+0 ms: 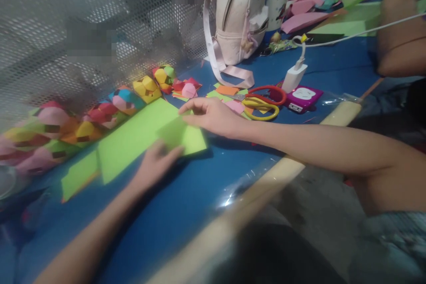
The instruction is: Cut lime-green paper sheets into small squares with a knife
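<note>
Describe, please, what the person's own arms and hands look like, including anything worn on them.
The left hand and right hand are ungloved, and both forearms are bare; no watch or bracelet can be made out. Blurred, greyish-green patterned fabric, perhaps a sleeve, shows near the right arm's upper end.

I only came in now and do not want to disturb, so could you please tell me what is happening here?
A person has both hands at green paper on the blue table: the right hand at its far edge, the left hand at its near side. This end looks folded, though blur hides the details. Colourful paper balls stand in a row behind. Another person's arm shows at upper right.
</note>
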Demonstrator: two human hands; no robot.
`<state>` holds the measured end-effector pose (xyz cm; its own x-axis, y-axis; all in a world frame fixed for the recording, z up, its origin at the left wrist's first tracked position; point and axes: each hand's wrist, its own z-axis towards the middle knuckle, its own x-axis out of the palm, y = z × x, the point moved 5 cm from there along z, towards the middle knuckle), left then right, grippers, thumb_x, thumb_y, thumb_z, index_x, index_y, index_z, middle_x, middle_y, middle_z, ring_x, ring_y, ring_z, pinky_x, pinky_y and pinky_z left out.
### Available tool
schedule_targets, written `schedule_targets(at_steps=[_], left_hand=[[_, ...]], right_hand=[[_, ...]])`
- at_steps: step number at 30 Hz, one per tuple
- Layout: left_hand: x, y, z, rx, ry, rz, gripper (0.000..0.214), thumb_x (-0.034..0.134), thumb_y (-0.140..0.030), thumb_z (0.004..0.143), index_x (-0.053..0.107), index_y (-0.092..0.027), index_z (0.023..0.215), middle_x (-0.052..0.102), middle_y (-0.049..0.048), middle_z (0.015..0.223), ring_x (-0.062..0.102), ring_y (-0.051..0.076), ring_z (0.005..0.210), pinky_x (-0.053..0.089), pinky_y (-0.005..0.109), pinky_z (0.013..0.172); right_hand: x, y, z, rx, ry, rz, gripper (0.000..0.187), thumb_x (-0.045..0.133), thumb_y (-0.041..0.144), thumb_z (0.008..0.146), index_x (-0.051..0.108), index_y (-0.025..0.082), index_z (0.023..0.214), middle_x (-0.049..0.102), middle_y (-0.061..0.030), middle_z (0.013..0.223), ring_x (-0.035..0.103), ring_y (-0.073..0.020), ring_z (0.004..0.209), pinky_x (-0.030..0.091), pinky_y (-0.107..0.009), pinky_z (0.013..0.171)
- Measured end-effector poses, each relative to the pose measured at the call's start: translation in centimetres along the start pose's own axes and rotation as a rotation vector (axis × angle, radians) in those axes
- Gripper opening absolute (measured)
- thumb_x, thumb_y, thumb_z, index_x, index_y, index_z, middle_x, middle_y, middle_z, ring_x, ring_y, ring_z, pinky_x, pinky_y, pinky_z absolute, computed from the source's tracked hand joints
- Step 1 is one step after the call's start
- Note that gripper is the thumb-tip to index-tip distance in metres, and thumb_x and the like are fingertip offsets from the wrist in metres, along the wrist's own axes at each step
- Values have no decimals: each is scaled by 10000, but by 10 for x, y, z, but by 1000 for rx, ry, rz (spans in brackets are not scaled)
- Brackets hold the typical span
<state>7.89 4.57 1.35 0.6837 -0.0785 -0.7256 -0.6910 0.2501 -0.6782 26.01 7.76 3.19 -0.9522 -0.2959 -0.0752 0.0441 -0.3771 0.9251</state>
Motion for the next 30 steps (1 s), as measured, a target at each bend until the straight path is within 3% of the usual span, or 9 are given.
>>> schedule_targets(at_steps=[7, 12, 17, 23, 30], left_hand=[[-4, -9, -11, -59, -63, -122, 386, 679, -513, 729, 710, -151, 859, 759, 84, 869, 697, 255, 745, 580, 376, 712], [0, -7, -15, -69, -91, -80, 359, 643, -508, 756, 714, -157, 790, 746, 67, 778, 667, 222, 677, 547, 335, 648], [3, 3, -16, -65, -61, -52, 375, 638, -503, 751, 657, -162, 595, 658, 20, 573, 557, 153, 515, 447, 261, 497], [7, 25, -13, -179, -41, -161, 506, 665, -629, 723, 770, -141, 804, 763, 85, 826, 674, 240, 745, 529, 334, 688], [4, 30, -13, -169, -107, -193, 441, 728, -587, 656, 784, -159, 750, 769, 77, 782, 687, 244, 698, 542, 329, 647]], right_hand=[[8, 3, -5, 75, 21, 176, 103, 683, 209, 802, 651, 179, 894, 498, 58, 670, 474, -108, 646, 404, -239, 613], [15, -6, -7, 213, 66, 207, 246, 788, 268, 724, 578, 173, 638, 511, 66, 601, 467, -95, 592, 386, -230, 569], [20, -17, -8, 407, 77, 415, 188, 770, 200, 744, 630, 165, 624, 644, 23, 661, 577, -110, 630, 482, -257, 667], [17, -25, -7, 545, 3, 543, 144, 664, 104, 825, 710, 150, 696, 721, -29, 734, 652, -131, 694, 534, -266, 746], [24, -32, -12, 697, 54, 629, 137, 656, 170, 854, 713, 142, 733, 719, -49, 768, 650, -133, 691, 541, -259, 700]])
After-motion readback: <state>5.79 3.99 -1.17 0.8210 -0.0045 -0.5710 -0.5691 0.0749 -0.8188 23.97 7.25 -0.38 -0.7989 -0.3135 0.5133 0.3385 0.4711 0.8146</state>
